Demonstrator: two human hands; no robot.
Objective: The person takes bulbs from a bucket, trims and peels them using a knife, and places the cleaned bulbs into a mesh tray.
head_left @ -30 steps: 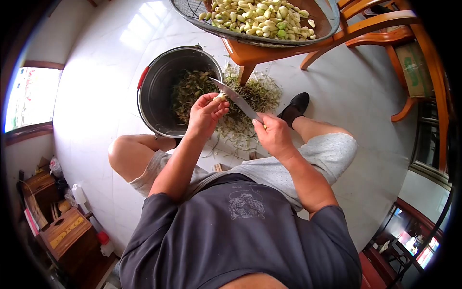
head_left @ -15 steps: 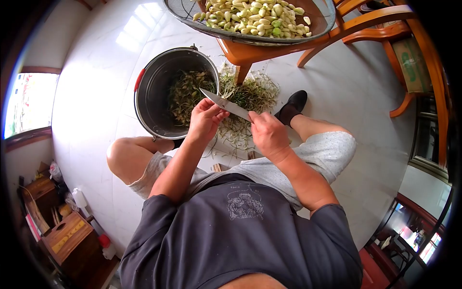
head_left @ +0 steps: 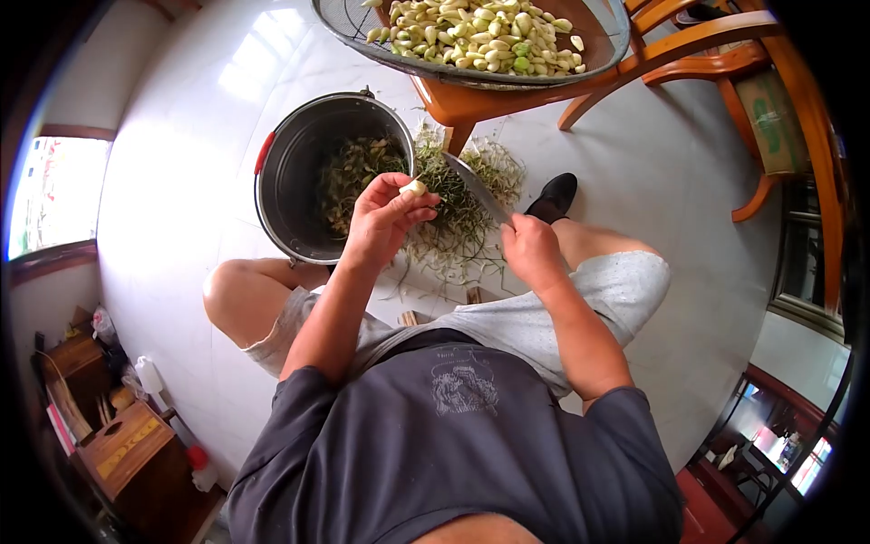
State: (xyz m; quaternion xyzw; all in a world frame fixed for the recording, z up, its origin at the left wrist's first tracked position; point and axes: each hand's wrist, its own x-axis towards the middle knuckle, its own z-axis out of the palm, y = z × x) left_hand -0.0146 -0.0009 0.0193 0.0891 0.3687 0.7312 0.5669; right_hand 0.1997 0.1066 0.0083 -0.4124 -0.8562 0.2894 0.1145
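Observation:
My left hand (head_left: 391, 210) is near the bucket's right rim, its thumb and fingers pinching a small pale bulb (head_left: 413, 188). In my right hand (head_left: 533, 249) is a knife (head_left: 478, 188), its handle wrapped by the fingers. The blade slants up and left, apart from the bulb. Below both hands lies a heap of stringy green and whitish trimmings (head_left: 471, 195) on the floor. More trimmings fill part of the metal bucket (head_left: 294, 195), which has a red grip on its bail. Many similar peeled bulbs (head_left: 485, 36) lie in a mesh basket (head_left: 417, 62) at the top.
The basket rests on a wooden chair (head_left: 444, 102) in front of me. Another wooden chair and a cardboard box (head_left: 770, 122) stand at the right. My dark shoe (head_left: 555, 193) is beside the heap. Wooden boxes (head_left: 131, 444) are at lower left.
The knife has swung away to the right from my left hand, and my right hand has moved right and slightly down. The bulb in my left fingers now shows.

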